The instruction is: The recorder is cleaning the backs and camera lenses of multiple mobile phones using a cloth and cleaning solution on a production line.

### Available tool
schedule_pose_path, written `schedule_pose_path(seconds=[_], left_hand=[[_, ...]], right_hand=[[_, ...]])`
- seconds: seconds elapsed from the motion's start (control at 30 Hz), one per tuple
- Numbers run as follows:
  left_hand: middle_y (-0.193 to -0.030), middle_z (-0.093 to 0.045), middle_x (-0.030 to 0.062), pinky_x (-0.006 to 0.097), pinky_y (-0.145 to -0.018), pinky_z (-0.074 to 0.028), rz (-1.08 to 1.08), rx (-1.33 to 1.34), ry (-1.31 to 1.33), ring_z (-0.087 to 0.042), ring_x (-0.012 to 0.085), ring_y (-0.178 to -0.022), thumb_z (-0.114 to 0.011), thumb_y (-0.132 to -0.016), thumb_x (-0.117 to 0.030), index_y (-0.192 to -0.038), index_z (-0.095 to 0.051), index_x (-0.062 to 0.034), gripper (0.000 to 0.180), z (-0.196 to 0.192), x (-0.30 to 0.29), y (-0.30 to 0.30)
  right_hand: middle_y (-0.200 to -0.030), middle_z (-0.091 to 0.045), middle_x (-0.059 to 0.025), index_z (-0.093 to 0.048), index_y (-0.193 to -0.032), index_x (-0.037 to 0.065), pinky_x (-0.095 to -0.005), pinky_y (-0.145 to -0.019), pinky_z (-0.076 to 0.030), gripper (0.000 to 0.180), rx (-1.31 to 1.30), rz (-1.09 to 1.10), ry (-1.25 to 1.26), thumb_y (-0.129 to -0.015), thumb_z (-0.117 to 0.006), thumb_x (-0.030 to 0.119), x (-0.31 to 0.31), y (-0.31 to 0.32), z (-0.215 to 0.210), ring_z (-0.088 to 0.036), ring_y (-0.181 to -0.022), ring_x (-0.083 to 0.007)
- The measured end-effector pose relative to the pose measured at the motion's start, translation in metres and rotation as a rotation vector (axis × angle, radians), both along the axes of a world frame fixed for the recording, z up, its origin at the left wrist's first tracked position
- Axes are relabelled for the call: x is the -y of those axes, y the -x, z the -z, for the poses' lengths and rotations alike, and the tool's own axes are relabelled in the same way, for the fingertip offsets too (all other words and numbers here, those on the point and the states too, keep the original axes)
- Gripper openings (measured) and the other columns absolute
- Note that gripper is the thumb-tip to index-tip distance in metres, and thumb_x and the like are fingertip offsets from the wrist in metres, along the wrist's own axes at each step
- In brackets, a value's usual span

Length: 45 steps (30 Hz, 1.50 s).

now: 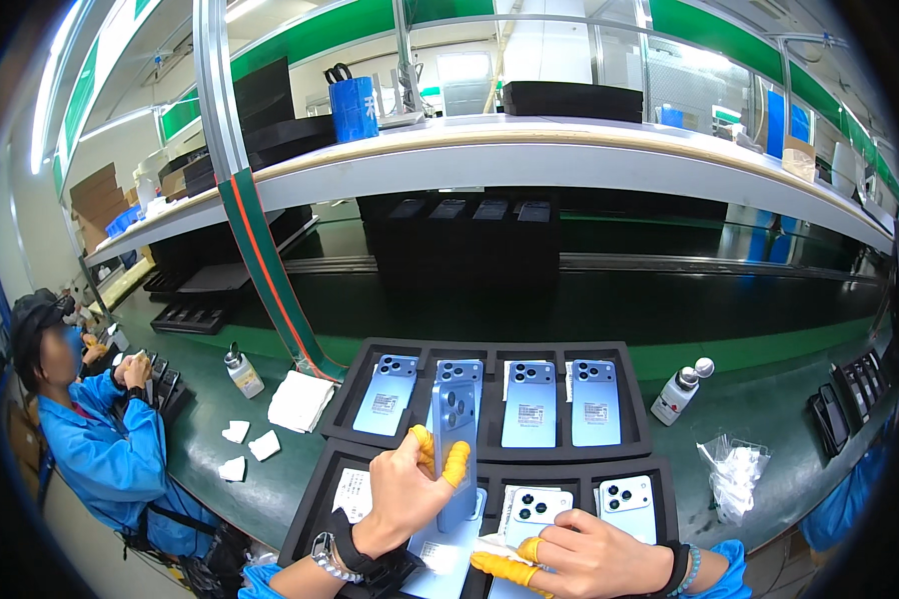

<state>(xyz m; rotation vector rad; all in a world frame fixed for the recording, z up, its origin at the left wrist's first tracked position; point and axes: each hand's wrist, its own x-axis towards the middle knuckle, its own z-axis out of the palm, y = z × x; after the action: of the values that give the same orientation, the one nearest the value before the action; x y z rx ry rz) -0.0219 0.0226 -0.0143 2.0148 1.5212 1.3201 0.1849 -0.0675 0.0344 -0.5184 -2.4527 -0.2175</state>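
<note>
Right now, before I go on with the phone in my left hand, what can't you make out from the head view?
- Blue phone: its front faces away, and the left hand covers its lower edge.
- White cloth: mostly hidden under the right hand.
- Near tray: its lower slots are cut off by the picture's bottom edge and both forearms.
- Labels on the phones in the far tray: too small to tell.

Left hand holding blue phone upright, right hand on white cloth, black tray behind

The phone has a glossy light-blue back (smooth, like glass), the tray is matt black foam, the table shiny green.
</note>
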Motion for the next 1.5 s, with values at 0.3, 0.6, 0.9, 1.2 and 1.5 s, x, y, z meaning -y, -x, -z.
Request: schedule_pose_path(seconds=[0.3, 0.6, 0.9, 1.2, 1.5], left_hand=[[-0.084, -0.065, 0.0067, 0.019, -0.062, -0.048, 0.362, 0.693, 0.493, -0.062, 0.0087, -0.07, -0.065, -0.084, -0.016, -0.1, -0.054, 0.0009, 0.026, -0.016, -0.009, 0.005], [-0.084, -0.06, 0.0055, 0.024, -0.069, -0.04, 0.269, 0.221, 0.629, -0.053, 0.0097, -0.078, -0.065, -0.079, -0.02, -0.097, -0.057, 0.0051, 0.032, -0.011, -0.036, 0.054], [-0.077, -0.059, 0.0081, 0.025, -0.066, -0.039, 0.231, 0.048, 0.719, -0.053, 0.0129, -0.071, -0.066, -0.077, -0.023, -0.09, -0.06, 0.0039, 0.03, -0.011, -0.028, 0.044], [-0.077, -0.059, 0.0078, 0.027, -0.067, -0.04, 0.184, -0.016, 0.745, -0.054, 0.013, -0.072, -0.069, -0.076, -0.025, -0.092, -0.06, 0.0033, 0.034, -0.013, -0.029, 0.039], [-0.069, -0.053, 0.0033, 0.024, -0.056, -0.035, 0.242, -0.038, 0.71, -0.045, 0.0089, -0.062, -0.07, -0.075, -0.032, -0.082, -0.059, 0.0019, 0.036, -0.012, -0.032, 0.045]], right_hand=[[-0.085, -0.06, -0.0051, -0.062, -0.083, 0.012, -0.0326, -0.069, -0.044, 0.014, 0.177, 0.16, 0.082, -0.073, -0.07, 0.017, -0.001, -0.024, -0.01, -0.059, -0.076, -0.0166], [-0.081, -0.054, -0.0131, -0.063, -0.092, -0.003, -0.0361, -0.072, -0.04, 0.023, -0.243, 0.894, 0.03, -0.069, -0.062, -0.003, -0.04, -0.121, -0.037, -0.051, -0.078, -0.0295], [-0.079, -0.061, -0.0209, -0.064, -0.085, -0.004, -0.0382, -0.064, -0.047, 0.012, -0.261, 0.957, 0.24, -0.074, -0.059, -0.002, -0.078, -0.196, -0.001, -0.06, -0.074, -0.0348], [-0.09, -0.064, -0.0176, -0.066, -0.088, 0.001, -0.0385, -0.078, -0.049, 0.021, -0.148, 1.166, 0.33, -0.069, -0.056, -0.003, -0.102, -0.208, 0.036, -0.061, -0.087, -0.0325], [-0.086, -0.063, -0.0194, -0.059, -0.104, 0.001, -0.0392, -0.072, -0.049, 0.032, -0.076, 1.205, 0.337, -0.074, -0.066, 0.011, -0.081, -0.196, 0.018, -0.061, -0.08, -0.0339]])
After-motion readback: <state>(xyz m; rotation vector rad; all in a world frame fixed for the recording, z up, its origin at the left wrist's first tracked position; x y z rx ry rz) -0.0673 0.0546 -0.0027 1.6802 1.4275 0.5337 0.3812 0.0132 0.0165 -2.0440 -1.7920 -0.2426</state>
